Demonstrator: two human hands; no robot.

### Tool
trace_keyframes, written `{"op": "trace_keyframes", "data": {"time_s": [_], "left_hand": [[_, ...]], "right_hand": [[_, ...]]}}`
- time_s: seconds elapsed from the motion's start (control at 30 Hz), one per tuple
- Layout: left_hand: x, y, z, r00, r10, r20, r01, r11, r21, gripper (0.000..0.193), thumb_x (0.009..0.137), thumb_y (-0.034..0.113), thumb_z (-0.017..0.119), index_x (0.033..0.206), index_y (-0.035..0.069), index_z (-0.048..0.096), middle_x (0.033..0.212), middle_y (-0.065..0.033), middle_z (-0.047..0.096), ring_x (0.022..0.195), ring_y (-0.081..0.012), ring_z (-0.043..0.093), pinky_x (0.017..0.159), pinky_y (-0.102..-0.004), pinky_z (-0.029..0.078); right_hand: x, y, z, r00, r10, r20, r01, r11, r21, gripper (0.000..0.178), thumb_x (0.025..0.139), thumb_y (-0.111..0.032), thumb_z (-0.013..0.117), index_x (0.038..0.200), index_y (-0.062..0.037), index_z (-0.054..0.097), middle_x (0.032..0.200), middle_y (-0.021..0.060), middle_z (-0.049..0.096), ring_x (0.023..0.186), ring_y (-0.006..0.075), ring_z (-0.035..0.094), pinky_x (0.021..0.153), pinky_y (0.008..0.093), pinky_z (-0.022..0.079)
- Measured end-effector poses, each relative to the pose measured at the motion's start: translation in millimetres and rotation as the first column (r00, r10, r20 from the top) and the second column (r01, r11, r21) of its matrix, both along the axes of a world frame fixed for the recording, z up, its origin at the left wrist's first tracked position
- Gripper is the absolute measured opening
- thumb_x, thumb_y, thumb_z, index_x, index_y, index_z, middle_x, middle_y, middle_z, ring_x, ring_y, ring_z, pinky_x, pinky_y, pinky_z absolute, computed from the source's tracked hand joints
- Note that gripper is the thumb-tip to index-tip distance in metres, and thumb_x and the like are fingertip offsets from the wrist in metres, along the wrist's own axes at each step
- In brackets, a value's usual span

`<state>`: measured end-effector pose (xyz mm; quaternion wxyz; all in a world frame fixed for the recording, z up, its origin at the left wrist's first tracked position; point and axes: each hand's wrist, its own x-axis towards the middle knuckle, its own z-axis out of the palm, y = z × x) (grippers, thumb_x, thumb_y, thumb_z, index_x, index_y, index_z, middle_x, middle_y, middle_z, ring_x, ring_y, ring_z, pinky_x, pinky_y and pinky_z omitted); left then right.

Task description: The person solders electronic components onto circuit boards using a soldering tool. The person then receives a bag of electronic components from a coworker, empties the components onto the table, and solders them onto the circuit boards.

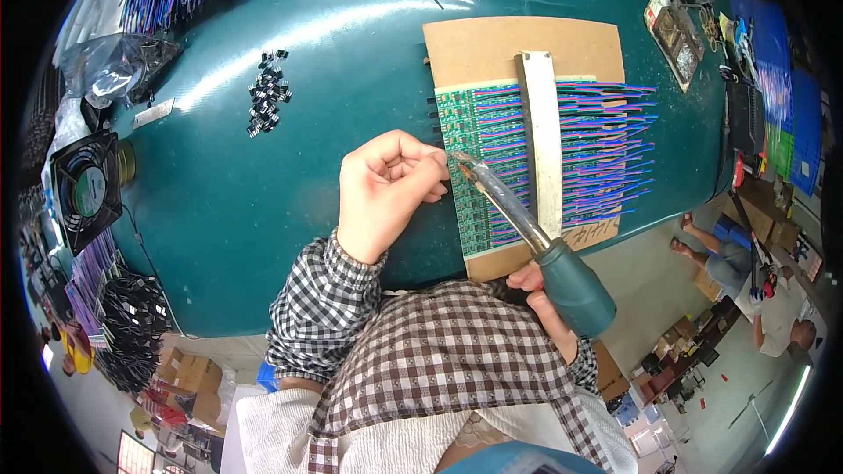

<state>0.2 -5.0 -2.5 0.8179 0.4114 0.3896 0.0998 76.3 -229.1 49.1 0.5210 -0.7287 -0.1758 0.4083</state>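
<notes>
On a glossy teal worktable (263, 211), a brown cardboard sheet (492, 48) carries a green panel of circuit boards (470, 167), its blue and pink wires (615, 149) pinned flat under a pale metal bar (542, 136). The right hand (537, 294), fingers wrapped shut around a teal-handled soldering iron (527, 233), angles the tip onto the panel's left edge; the left hand (386, 189), fingers curled and pinched together, steadies beside it. Small black connectors (266, 92) lie piled well apart.

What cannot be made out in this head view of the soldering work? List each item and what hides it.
- What the left hand pinches: hidden by its curled fingers.
- The right hand: mostly covered by the soldering iron handle.
- The joint under the iron's tip on the green circuit strip: too small.
- The wires under the metal bar: covered.
</notes>
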Motion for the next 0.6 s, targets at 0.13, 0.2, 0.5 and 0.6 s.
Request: {"op": "trace_keyframes", "data": {"time_s": [0.13, 0.2, 0.5, 0.6], "left_hand": [[0.0, -0.3, -0.2, 1.0, 0.0, -0.003, 0.0, 1.0, 0.005, 0.0, 0.077, -0.002, 0.056, 0.077, -0.003, 0.055, 0.076, -0.0075, 0.061, 0.062, -0.0074, 0.057, 0.056, -0.0187, 0.049], [0.1, -0.7, -0.3, 1.0, 0.007, 0.008, -0.007, 1.0, 0.001, 0.0, 0.077, -0.003, 0.055, 0.077, -0.003, 0.055, 0.076, -0.0077, 0.061, 0.062, -0.0074, 0.057, 0.056, -0.0188, 0.049], [-0.5, -0.6, -0.6, 1.0, -0.003, -0.005, 0.004, 1.0, 0.005, 0.001, 0.076, -0.003, 0.055, 0.077, -0.003, 0.055, 0.076, -0.008, 0.061, 0.061, -0.0078, 0.057, 0.055, -0.019, 0.049], [-1.8, -1.4, -2.3, 1.0, -0.029, -0.001, 0.029, 0.997, 0.066, 0.007, 0.081, 0.004, 0.053, 0.08, -0.002, 0.056, 0.073, -0.0081, 0.061, 0.06, -0.0096, 0.057, 0.054, -0.0202, 0.048]], "right_hand": [[-1.5, -2.2, -1.3, 1.0, -0.009, 0.014, 0.009, 1.0, -0.028, 0.027, 0.067, 0.0, 0.069, 0.089, 0.0041, 0.054, 0.078, 0.0098, 0.062, 0.075, 0.0165, 0.062, 0.07, 0.0278, 0.05], [-0.9, -2.2, -1.5, 0.999, 0.02, 0.031, -0.019, 0.999, -0.028, 0.026, 0.067, -0.001, 0.069, 0.088, 0.0036, 0.055, 0.078, 0.0093, 0.062, 0.075, 0.0162, 0.062, 0.07, 0.0277, 0.049], [-3.1, -1.3, 1.7, 0.993, -0.08, -0.087, 0.082, 0.997, 0.012, 0.024, 0.067, 0.0, 0.068, 0.086, 0.0035, 0.054, 0.077, 0.0101, 0.06, 0.077, 0.0182, 0.061, 0.071, 0.0275, 0.049], [-3.9, -0.5, 2.1, 0.994, -0.077, -0.077, 0.079, 0.997, 0.026, 0.024, 0.067, 0.0, 0.068, 0.086, 0.0038, 0.054, 0.077, 0.01, 0.061, 0.077, 0.0181, 0.061, 0.071, 0.0276, 0.049]]}}
